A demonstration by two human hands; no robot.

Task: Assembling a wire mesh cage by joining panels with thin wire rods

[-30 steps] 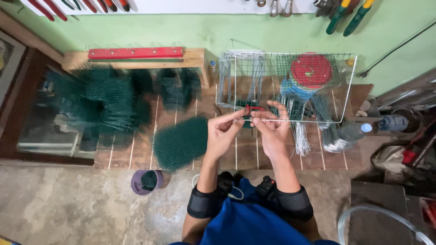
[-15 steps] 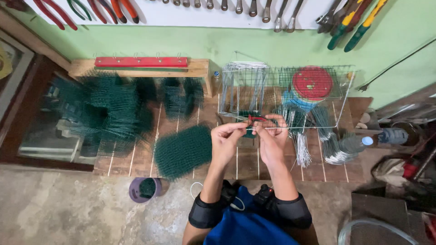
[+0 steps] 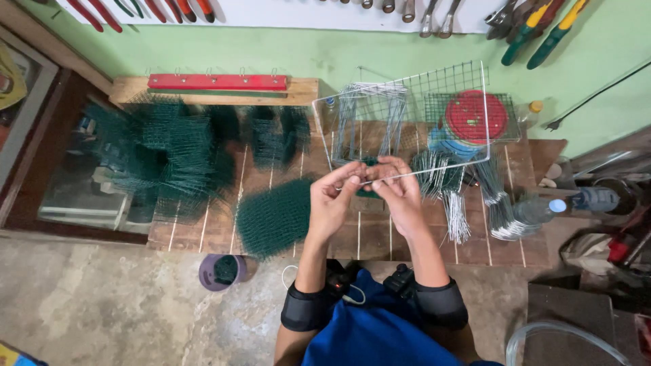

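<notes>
My left hand [image 3: 332, 198] and my right hand [image 3: 399, 190] meet over the wooden bench [image 3: 380, 237], fingertips pinched on the lower edge wire of a silver wire grid panel [image 3: 413, 108]. The panel tilts up and away from me. A small dark green piece shows just below the fingertips. A flat piece of green mesh [image 3: 271, 217] lies left of my left hand.
A pile of green mesh pieces [image 3: 169, 149] fills the bench's left. Bundles of cut silver wire [image 3: 461, 203], a red round lid [image 3: 476, 115] and a plastic bottle [image 3: 583, 200] sit at the right. A purple cup [image 3: 220, 271] stands on the floor. Hand tools [image 3: 536, 27] hang on the wall.
The wire grid panel has come up and tilted nearer to me, with both hands on its lower edge. The red item seen between my hands earlier no longer shows.
</notes>
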